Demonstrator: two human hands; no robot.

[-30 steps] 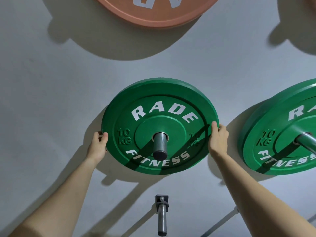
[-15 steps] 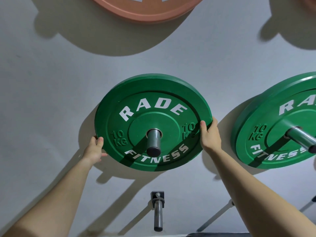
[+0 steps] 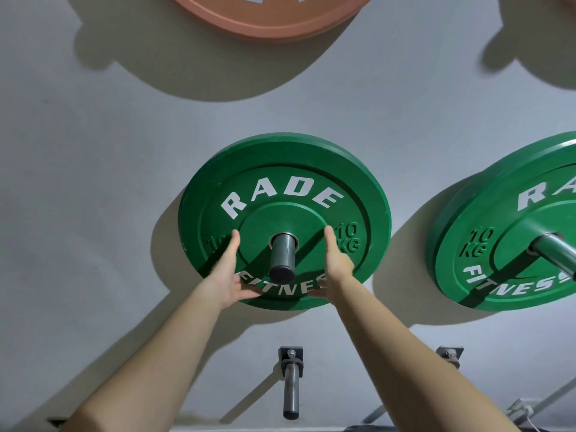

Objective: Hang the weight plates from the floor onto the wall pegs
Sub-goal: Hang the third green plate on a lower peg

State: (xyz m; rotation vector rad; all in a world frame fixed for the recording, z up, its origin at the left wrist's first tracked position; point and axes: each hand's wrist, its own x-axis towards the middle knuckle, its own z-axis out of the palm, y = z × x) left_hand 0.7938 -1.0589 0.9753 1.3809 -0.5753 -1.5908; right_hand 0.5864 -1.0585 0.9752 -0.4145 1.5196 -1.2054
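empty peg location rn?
Head view, bottom centre: the bare wall peg sits directly below the green plate both hands are on, between the forearms.

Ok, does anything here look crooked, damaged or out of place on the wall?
Nothing stands out. The middle green plate sits on its peg with its lettering nearly level, like the green plate to its right. Left hand and right hand are open against its face. The lower peg is bare.
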